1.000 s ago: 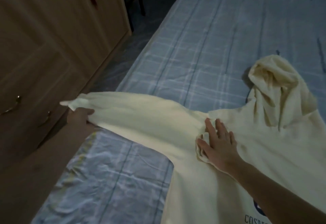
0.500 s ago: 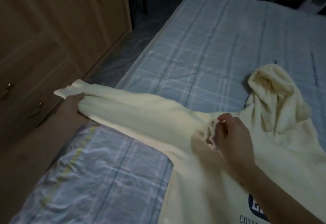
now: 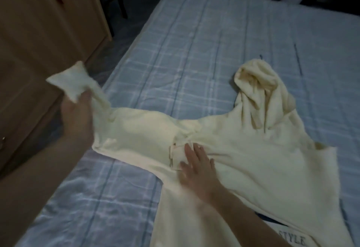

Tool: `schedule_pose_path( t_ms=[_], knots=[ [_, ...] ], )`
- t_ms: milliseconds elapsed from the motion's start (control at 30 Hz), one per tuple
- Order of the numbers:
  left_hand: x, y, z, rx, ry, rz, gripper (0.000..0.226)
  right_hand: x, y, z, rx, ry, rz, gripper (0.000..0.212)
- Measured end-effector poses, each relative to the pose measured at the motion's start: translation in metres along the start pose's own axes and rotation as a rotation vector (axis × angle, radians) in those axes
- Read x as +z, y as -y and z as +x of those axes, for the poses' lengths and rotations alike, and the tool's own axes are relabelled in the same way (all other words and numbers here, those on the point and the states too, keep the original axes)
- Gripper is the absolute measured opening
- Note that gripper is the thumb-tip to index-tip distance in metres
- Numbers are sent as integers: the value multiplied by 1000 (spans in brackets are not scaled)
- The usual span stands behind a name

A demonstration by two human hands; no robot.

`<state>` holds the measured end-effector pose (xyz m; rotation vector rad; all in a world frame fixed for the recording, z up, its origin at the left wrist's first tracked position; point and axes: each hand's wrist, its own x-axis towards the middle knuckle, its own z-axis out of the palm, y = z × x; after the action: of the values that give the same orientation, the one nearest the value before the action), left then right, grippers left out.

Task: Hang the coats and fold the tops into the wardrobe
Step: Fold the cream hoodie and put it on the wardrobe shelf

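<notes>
A: One hoodie (image 3: 243, 155) spread on bed (image 3: 194, 52). Left hand (image 3: 77, 114) grips raised cuff (image 3: 68, 80)?
B: Yes, likely to fold the sleeve in. Right hand (image 3: 196, 166) flat, fingers straight, pinning shoulder. Wardrobe (image 3: 39, 32) left.

1. Your head camera looks forward and steeply down from standing height over the bed (image 3: 194, 42).
2. It sits close: both forearms enter from the bottom edge.
3. You have one view only.
</notes>
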<state>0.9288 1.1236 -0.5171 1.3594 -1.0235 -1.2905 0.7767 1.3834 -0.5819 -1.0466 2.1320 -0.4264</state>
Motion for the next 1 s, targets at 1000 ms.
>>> schedule_pose_path(
  t_ms=[1000],
  knots=[
    [105, 120, -208, 868, 1106, 1359, 66, -169, -270, -89, 302, -683, 83, 11]
  ],
)
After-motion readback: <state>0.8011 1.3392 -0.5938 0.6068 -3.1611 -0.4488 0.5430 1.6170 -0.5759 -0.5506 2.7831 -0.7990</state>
